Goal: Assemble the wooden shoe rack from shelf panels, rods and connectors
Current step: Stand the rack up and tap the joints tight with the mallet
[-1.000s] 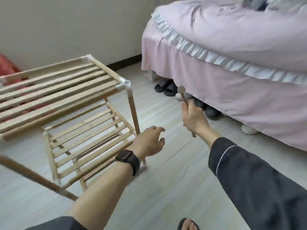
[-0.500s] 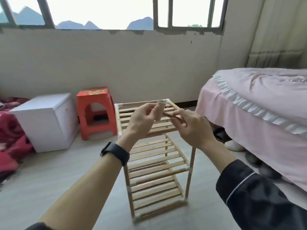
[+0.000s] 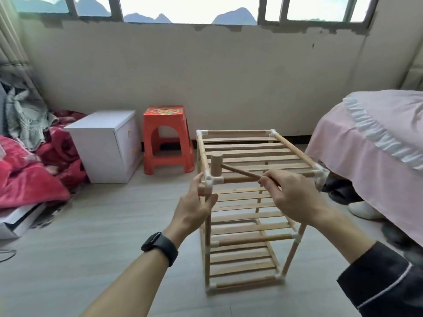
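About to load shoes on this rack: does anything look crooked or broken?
Nothing stands out. The rack stands upright, slats in place. Its front right leg slants inward, perhaps the wide lens. The right hand holds the mallet over the front left connector.

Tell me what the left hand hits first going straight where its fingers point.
The white corner connector just above the left hand, which seems to hold the post below it; depth unclear.
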### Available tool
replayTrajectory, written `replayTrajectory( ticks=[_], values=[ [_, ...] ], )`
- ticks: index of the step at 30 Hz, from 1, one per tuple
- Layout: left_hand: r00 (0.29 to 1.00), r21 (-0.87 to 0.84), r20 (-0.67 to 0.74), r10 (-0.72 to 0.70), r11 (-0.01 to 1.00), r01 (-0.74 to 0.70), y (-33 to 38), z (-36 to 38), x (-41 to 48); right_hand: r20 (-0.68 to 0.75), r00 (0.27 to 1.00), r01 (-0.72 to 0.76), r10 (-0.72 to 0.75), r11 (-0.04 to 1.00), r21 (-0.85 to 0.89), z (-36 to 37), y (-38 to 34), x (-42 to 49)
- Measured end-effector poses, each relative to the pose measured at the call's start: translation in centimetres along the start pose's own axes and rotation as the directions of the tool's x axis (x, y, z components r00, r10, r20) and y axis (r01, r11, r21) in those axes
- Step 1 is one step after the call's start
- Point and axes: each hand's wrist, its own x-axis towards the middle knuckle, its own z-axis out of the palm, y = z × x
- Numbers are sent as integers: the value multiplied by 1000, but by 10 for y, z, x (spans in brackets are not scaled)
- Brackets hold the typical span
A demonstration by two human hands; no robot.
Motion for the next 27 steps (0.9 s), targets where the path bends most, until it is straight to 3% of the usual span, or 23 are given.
replayTrajectory(
  ticks=[3,4,7,8,11,12,13,15,16,17,20,21,22,24,25,27],
  values=[
    [1000,124,-21,-6,992,9,-12,8,3,-220,973,98,-72,989,107,9,-3,2],
    [1000,146,-15,-7,989,9,-14,10,5,-217,972,116,-92,988,101,11,-2,3],
    [1000,171,-13,-14,985,16,-19,11,8,-5,994,108,-108,994,-32,17,0,4],
    [1000,176,-16,-15,984,18,-20,10,8,-27,994,106,-108,994,-39,17,-1,5],
    [999,176,-28,-20,984,25,-22,10,9,-273,950,176,-152,982,63,14,-10,7],
    [999,174,-29,-23,984,28,-22,10,9,-275,946,194,-169,979,68,12,-12,8],
    [999,173,-29,-25,984,30,-22,10,9,-209,963,185,-173,982,39,10,-14,10],
    [999,169,-34,-32,985,38,-21,11,7,79,990,121,-115,989,-83,11,-15,12],
    [999,167,-36,-38,985,43,-21,10,7,132,987,109,-95,989,-100,11,-14,12],
    [998,168,-36,-43,985,49,-21,10,7,104,990,106,-97,991,-82,10,-15,12],
    [998,176,-40,-58,982,64,-21,10,7,-174,967,197,-186,979,48,7,-19,10],
    [997,173,-40,-60,983,66,-20,10,7,-194,962,206,-192,977,59,7,-19,10],
    [997,169,-39,-62,983,68,-20,10,7,-148,972,191,-184,981,37,7,-18,10],
    [997,165,-40,-68,984,74,-19,10,6,79,989,129,-126,991,-34,13,-16,9],
    [996,163,-41,-73,983,79,-19,10,6,113,987,117,-112,992,-39,14,-15,8],
    [996,169,-44,-78,982,85,-20,10,7,-62,987,145,-145,989,-4,13,-15,8]
  ],
)
